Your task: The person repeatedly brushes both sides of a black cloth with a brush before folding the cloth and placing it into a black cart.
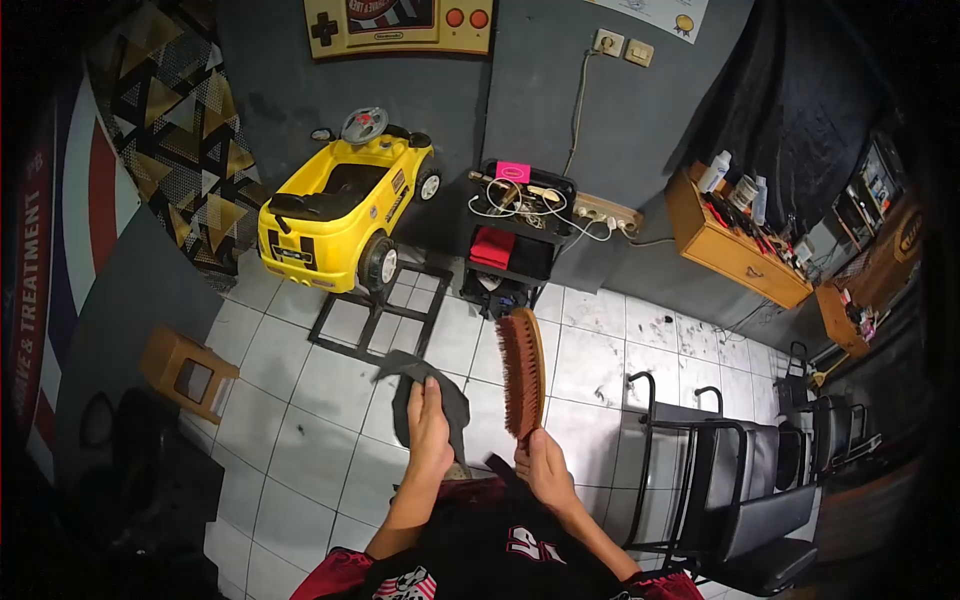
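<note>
In the middle of the head view my left hand (pixel 429 435) is closed on a dark grey cloth (pixel 452 402), which hangs around the fingers with a loose flap at the top left. My right hand (pixel 546 466) grips the lower end of a wooden brush (pixel 524 370). The brush stands upright, its reddish-brown bristles facing left toward the cloth. A gap separates the bristles from the cloth. Both hands are in front of the wearer's black shirt.
A yellow toy car (pixel 340 215) stands by the wall beside a black trolley (pixel 512 240) with cables. A dark metal frame (pixel 380 318) lies on white tiles. Black barber chairs (pixel 750 480) are at right, below a wooden drawer shelf (pixel 740 245). A cardboard box (pixel 190 372) sits at left.
</note>
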Available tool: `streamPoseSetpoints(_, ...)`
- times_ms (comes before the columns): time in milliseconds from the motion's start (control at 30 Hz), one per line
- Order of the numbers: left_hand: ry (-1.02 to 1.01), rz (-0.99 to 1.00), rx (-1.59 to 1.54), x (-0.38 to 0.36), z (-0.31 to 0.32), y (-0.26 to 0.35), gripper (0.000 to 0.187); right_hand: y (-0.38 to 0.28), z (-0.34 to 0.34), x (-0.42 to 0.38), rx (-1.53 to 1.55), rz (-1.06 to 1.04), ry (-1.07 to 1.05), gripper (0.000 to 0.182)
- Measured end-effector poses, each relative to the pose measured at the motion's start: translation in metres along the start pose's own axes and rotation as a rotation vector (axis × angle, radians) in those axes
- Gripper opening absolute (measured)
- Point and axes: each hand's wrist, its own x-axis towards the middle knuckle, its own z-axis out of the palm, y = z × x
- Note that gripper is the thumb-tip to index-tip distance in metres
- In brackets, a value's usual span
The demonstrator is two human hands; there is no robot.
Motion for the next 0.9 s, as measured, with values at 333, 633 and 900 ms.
streamPoseSetpoints(333, 0.082, 0.185, 0.052, -0.008, 0.017, 0.024, 0.026, 0.154, -0.081, 0.032, -1.238, 0.005, -0.035, 0.044)
streamPoseSetpoints(633, 0.083, 0.338, 0.508, -0.007, 0.005, 0.008, 0.029, 0.011, -0.009, 0.001, -0.383, -0.053, 0.134, 0.036)
streamPoseSetpoints(900, 0.034, 0.355, 0.413, 0.006, 0.022, 0.018, 0.037, 0.126, -0.038, 0.019, -1.026, -0.23, 0.104, 0.031)
